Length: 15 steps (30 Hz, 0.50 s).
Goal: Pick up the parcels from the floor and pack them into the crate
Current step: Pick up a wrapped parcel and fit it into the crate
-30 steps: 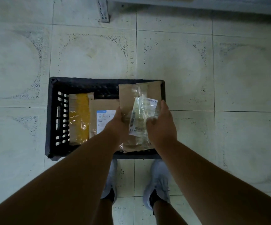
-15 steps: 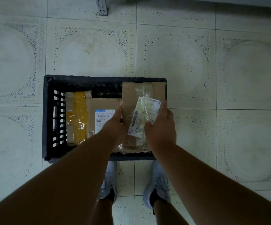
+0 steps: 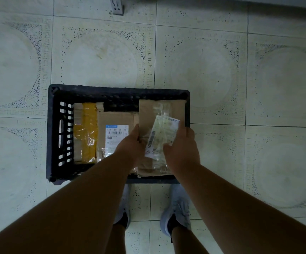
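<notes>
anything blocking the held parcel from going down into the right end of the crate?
Nothing visible does. Both the left hand and right hand grip the brown parcel over the right end of the black crate. The labelled box and yellow-taped parcel lie further left. The floor under the held parcel is hidden.

Materials in the crate and on the floor

The crate (image 3: 56, 132) was matt black plastic; the parcels were brown cardboard (image 3: 117, 118), with glossy yellow tape (image 3: 89, 129); the floor (image 3: 222, 70) was speckled tile.
</notes>
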Each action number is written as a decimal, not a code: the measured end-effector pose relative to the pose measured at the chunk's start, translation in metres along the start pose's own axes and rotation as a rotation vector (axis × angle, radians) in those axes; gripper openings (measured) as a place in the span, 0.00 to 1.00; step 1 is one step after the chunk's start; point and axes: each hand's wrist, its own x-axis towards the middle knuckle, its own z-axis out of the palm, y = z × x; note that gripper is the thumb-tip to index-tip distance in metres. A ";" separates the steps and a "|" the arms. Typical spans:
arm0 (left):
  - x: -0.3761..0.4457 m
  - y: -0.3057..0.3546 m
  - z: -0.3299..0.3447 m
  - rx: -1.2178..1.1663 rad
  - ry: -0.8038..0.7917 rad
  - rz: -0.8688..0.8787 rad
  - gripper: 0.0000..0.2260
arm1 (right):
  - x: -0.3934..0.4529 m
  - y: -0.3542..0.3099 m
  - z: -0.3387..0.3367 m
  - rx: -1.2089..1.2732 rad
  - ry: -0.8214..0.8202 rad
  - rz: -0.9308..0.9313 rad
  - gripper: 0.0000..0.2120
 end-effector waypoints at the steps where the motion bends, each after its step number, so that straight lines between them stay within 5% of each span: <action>1: 0.003 -0.001 -0.001 0.098 -0.015 -0.004 0.23 | 0.001 -0.001 0.004 -0.034 -0.044 0.007 0.40; 5: 0.015 -0.001 0.000 0.264 0.007 -0.036 0.18 | 0.008 0.002 0.017 -0.204 -0.101 0.007 0.42; 9: 0.016 -0.006 0.008 0.258 0.088 0.092 0.34 | 0.012 0.012 0.029 -0.375 -0.110 -0.076 0.43; 15: 0.016 -0.017 0.021 0.635 0.055 0.142 0.41 | 0.009 0.022 0.042 -0.491 -0.101 -0.152 0.47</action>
